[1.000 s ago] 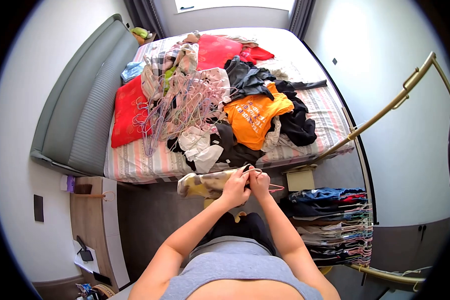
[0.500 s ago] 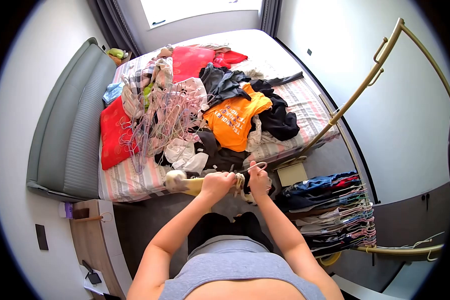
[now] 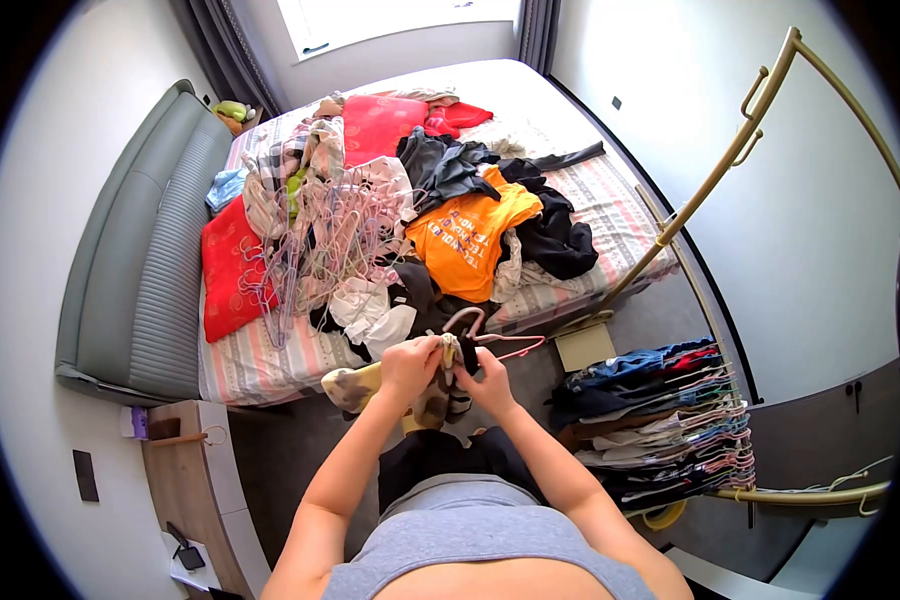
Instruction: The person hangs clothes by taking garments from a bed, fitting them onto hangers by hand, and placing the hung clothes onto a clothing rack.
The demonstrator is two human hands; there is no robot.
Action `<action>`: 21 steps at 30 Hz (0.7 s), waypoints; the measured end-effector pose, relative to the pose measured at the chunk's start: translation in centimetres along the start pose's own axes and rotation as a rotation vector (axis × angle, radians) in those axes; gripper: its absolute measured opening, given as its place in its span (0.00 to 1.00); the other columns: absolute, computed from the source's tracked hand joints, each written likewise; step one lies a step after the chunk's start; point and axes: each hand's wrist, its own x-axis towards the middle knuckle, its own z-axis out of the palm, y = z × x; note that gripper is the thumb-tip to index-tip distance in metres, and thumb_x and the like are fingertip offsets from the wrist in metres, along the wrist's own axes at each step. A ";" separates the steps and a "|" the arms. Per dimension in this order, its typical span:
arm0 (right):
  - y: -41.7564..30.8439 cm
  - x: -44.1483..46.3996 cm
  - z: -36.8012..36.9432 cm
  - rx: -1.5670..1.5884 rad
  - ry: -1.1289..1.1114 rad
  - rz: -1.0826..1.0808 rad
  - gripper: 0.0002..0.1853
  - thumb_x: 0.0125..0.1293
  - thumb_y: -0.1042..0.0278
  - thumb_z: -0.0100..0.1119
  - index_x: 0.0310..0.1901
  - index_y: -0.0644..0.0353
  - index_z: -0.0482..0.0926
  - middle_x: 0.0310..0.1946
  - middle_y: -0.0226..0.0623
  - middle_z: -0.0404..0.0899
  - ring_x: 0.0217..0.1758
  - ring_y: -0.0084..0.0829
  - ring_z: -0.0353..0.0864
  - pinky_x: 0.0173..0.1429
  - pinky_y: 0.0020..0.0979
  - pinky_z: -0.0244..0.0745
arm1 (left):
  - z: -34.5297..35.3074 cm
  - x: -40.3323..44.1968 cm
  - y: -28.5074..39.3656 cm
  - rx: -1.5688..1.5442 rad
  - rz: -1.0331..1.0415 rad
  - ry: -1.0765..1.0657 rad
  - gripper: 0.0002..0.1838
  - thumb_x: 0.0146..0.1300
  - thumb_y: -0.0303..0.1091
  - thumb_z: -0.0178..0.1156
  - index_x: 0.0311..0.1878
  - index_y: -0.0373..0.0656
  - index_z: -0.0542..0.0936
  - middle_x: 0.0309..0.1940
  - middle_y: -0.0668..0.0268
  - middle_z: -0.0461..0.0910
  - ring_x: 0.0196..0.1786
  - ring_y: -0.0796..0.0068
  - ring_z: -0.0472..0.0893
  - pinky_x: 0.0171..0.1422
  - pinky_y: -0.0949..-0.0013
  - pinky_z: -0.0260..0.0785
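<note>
A patterned yellow-and-brown garment (image 3: 354,386) hangs in front of me, bunched at its upper edge. My left hand (image 3: 410,366) is closed on the bunched fabric. Close beside it, my right hand (image 3: 488,386) grips the same garment near a pink hanger (image 3: 518,344), whose hook points up above the hands. The fingers partly hide where the hanger meets the cloth. Just beyond, on the bed (image 3: 310,372), lie a white garment (image 3: 372,312), an orange shirt (image 3: 470,235) and a tangle of hangers (image 3: 345,225).
A gold rack (image 3: 720,175) stands at the right, with a row of hung clothes (image 3: 650,430) low beside me. Red pillows (image 3: 382,128) and dark clothes (image 3: 560,235) lie on the bed. A wooden cabinet (image 3: 185,470) is at the left.
The view has turned right and tilted from the earliest frame. The hands have drawn closer together since the middle frame, and the hanger now extends right of the right hand.
</note>
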 end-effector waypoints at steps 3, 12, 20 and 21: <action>-0.1 -1.1 0.1 0.003 -0.052 0.055 0.14 0.50 0.65 0.66 0.35 0.64 0.77 0.31 0.43 0.77 0.35 0.42 0.77 0.43 0.36 0.71 | -1.1 -0.4 -1.5 0.062 -0.085 0.019 0.05 0.54 0.32 0.58 0.34 0.46 0.78 0.27 0.61 0.79 0.29 0.59 0.79 0.31 0.62 0.70; 4.6 -1.0 -6.7 -0.842 -0.251 -0.303 0.09 0.51 0.60 0.63 0.32 0.53 0.78 0.30 0.27 0.78 0.38 0.29 0.77 0.57 0.39 0.60 | -5.5 -4.0 -6.0 -0.186 -0.246 0.026 0.05 0.53 0.25 0.59 0.34 0.39 0.78 0.20 0.59 0.74 0.20 0.68 0.74 0.27 0.71 0.65; 2.9 0.7 -8.3 -0.848 -0.179 -0.242 0.07 0.49 0.62 0.63 0.27 0.54 0.77 0.32 0.27 0.79 0.39 0.26 0.77 0.47 0.33 0.63 | -4.7 -5.5 -7.1 -0.346 -0.192 0.069 0.02 0.55 0.24 0.57 0.32 0.37 0.77 0.13 0.69 0.63 0.17 0.82 0.61 0.22 0.74 0.53; 2.9 0.8 -8.3 -0.864 -0.204 -0.222 0.08 0.49 0.62 0.63 0.27 0.54 0.77 0.32 0.28 0.79 0.39 0.27 0.77 0.47 0.33 0.63 | -4.5 -5.4 -6.3 -0.392 -0.194 0.059 0.02 0.55 0.24 0.57 0.32 0.37 0.77 0.13 0.70 0.63 0.17 0.82 0.60 0.22 0.75 0.52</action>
